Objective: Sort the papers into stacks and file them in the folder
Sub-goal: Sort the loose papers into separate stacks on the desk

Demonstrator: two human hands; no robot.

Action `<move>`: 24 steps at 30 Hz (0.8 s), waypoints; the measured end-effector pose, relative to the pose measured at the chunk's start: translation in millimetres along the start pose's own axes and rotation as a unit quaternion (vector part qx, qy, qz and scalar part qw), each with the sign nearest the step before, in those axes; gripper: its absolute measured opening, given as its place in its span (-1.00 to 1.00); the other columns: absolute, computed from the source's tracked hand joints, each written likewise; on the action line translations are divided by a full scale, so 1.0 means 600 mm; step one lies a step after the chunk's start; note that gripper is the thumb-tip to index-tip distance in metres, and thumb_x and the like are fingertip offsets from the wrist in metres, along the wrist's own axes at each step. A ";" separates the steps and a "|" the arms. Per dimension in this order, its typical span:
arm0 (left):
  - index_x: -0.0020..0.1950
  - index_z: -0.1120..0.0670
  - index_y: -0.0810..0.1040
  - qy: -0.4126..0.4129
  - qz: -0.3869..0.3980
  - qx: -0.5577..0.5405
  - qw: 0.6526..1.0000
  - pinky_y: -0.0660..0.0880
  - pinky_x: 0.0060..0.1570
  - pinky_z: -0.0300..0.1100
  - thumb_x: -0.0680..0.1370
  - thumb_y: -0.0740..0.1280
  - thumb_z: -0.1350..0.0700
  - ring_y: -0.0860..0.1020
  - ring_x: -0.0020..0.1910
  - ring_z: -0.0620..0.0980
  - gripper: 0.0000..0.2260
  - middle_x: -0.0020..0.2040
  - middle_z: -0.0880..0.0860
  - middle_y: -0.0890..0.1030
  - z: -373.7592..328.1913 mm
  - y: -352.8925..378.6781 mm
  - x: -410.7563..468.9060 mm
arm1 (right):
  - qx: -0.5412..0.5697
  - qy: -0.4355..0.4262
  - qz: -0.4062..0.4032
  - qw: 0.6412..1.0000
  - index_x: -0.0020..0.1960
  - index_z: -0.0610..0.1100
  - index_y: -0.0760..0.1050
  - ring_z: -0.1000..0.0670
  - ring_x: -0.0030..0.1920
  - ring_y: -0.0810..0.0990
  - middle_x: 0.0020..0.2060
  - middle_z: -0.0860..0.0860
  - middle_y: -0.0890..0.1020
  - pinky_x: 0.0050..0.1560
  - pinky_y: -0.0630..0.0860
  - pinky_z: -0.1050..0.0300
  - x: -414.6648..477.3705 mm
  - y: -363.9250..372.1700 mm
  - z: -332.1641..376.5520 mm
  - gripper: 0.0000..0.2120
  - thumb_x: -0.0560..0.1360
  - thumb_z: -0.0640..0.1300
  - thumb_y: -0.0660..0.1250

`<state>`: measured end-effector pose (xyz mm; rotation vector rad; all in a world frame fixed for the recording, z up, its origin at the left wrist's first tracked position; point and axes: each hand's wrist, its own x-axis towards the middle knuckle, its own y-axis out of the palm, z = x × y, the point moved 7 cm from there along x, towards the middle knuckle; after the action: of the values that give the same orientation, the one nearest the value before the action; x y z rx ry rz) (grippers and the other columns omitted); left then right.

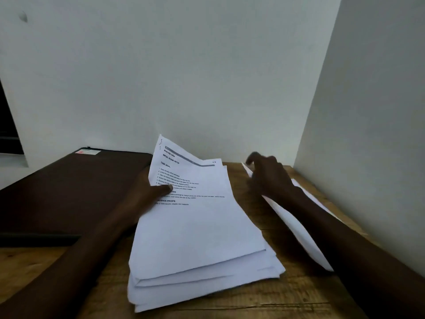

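A wooden table (305, 293) lies beneath the left hand (147, 192) and right hand (269, 176). White walls (207, 77) rise beyond them.

Left forearm reaches from lower left to frame centre; left grip (147, 194) pinches white printed paper sheets (195, 226), thumb on top. Right forearm enters from lower right; right grip (269, 176), blurred, is palm down, fingers loosely bent.
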<state>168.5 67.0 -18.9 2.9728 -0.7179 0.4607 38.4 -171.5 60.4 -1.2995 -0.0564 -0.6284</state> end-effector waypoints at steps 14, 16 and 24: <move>0.26 0.07 0.51 0.025 -0.068 -0.009 0.997 0.50 -0.24 -0.45 0.67 0.16 -0.01 0.64 -0.20 -0.33 -0.74 -0.02 -0.04 0.63 -0.012 0.002 0.006 | 0.389 -0.078 0.054 0.916 0.25 -0.14 0.31 -0.05 -0.11 0.60 -0.17 -0.10 0.66 -0.20 0.42 0.16 -0.027 0.105 0.239 -0.65 0.50 -0.16 0.28; 0.18 0.06 0.50 0.027 -0.066 -0.003 0.997 0.47 -0.33 -0.50 0.67 0.18 0.11 0.62 -0.28 -0.36 -0.84 -0.08 -0.07 0.61 -0.008 0.005 0.004 | 0.410 -0.058 0.087 0.906 0.30 -0.11 0.31 0.05 -0.11 0.58 -0.15 -0.01 0.68 -0.21 0.44 0.27 -0.025 0.110 0.229 -0.60 0.49 -0.17 0.31; 0.17 0.09 0.51 0.006 -0.068 0.004 0.998 0.56 -0.26 -0.38 0.60 0.25 0.34 0.67 -0.19 -0.24 -0.79 -0.13 -0.11 0.69 -0.017 -0.007 -0.004 | 0.279 0.016 -0.038 0.959 0.51 -0.17 0.18 -0.08 0.41 0.37 0.43 -0.10 0.39 0.31 0.27 0.19 0.033 0.023 0.040 -0.25 0.46 0.04 0.45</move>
<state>165.7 72.7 -9.9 2.9981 -0.5108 0.4727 68.6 -155.5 62.6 -0.7431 -0.2412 -0.6402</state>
